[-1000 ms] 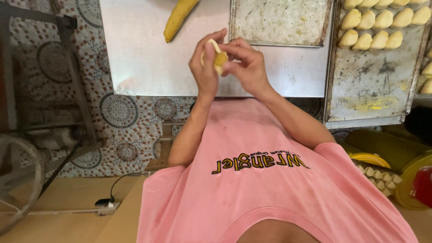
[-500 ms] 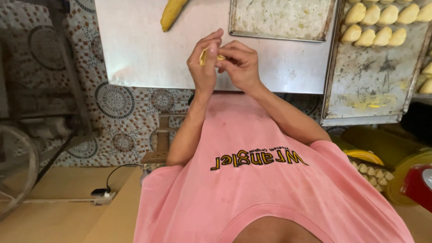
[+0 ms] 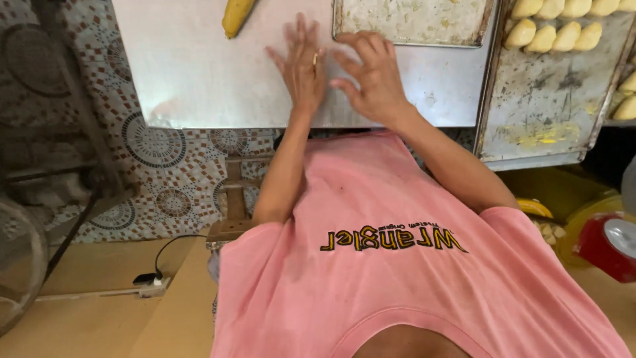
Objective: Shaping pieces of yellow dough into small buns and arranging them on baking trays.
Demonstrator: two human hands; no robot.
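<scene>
Steel worktop [image 3: 199,73] over tiled floor — left hand [image 3: 299,63] lies flat and open near its front edge, right hand [image 3: 371,73] beside, fingers curled, holding nothing visible. Banana [image 3: 236,14] lies at the far edge — apart.

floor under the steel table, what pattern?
Floor tiles: pale, with round medallion motifs in dark blue and red-brown dots. Head view shows it, left of the left hand.

Hands blur over a steel table, with much of the scene cropped

The motion-blurred left hand [image 3: 299,63] lies flat, so whatever is under it is hidden; the yellow peeled banana [image 3: 236,16], the crumb-strewn metal tray [image 3: 414,30] and the pale dough pieces [image 3: 553,30] run off the top edge, and the red round lid [image 3: 606,245] off the right.
</scene>
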